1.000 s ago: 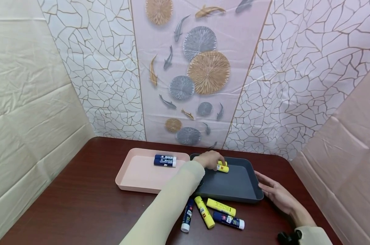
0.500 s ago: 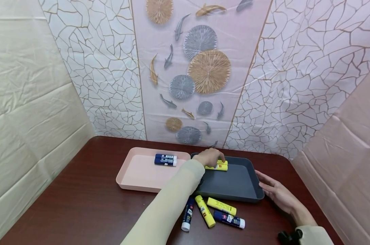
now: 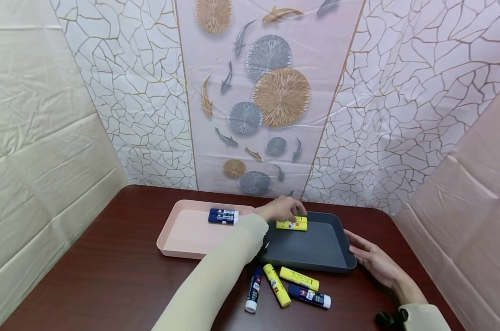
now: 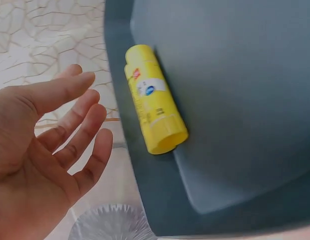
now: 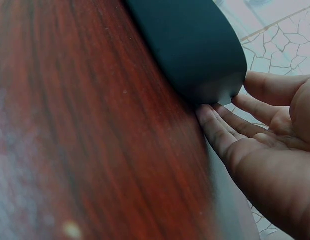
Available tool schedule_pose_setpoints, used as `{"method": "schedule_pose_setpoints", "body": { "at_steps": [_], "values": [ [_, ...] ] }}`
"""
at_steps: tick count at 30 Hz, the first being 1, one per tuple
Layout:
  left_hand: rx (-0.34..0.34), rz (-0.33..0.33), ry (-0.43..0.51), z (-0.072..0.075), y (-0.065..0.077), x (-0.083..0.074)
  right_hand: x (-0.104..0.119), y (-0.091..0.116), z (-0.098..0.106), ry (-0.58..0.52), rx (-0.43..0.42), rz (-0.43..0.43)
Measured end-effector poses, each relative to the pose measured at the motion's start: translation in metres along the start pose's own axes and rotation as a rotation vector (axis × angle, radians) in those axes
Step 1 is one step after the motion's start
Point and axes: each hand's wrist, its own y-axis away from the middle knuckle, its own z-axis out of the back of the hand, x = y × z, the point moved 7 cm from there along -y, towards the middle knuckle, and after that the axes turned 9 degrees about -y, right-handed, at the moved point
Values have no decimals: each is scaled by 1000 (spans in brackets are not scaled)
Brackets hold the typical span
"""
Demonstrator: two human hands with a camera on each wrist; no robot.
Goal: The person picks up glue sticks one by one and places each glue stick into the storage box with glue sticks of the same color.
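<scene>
In the head view my left hand (image 3: 280,209) hovers over the back left of the dark grey tray (image 3: 316,250), its arm crossing the pink tray's corner. Two yellow glue sticks (image 3: 291,226) lie side by side under it. The left wrist view shows the left hand (image 4: 54,135) with fingers spread and nothing held, apart from the yellow glue sticks (image 4: 153,100) along the tray's wall. My right hand (image 3: 378,264) is at the grey tray's right edge; up close, the fingertips of the right hand (image 5: 265,135) touch the tray's corner (image 5: 205,55).
The pink tray (image 3: 181,236) on the left holds two dark blue glue sticks (image 3: 221,216). In front of the trays, on the brown table (image 3: 109,271), lie a blue glue stick (image 3: 254,289), two yellow ones and another blue glue stick (image 3: 309,296). Patterned cloth hangs behind.
My left hand has let go of the yellow glue stick beside the other one and lifted slightly back from it. My right hand stays at the tray's edge.
</scene>
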Motion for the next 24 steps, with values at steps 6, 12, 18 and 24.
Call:
{"method": "schedule_pose_setpoints", "body": {
  "at_steps": [6, 12, 18, 24],
  "values": [
    [-58, -26, 110, 14, 11, 0, 1, 0, 0, -5, 2, -2],
    [-93, -19, 97, 21, 27, 1, 2, 1, -1, -1, 31, 20],
    [-92, 2, 139, 19, 49, 6, 1, 0, 0, -1, 23, 19],
    [-106, 17, 168, 17, 76, 13, 0, 0, 1, 15, 12, 15]
  ]
}}
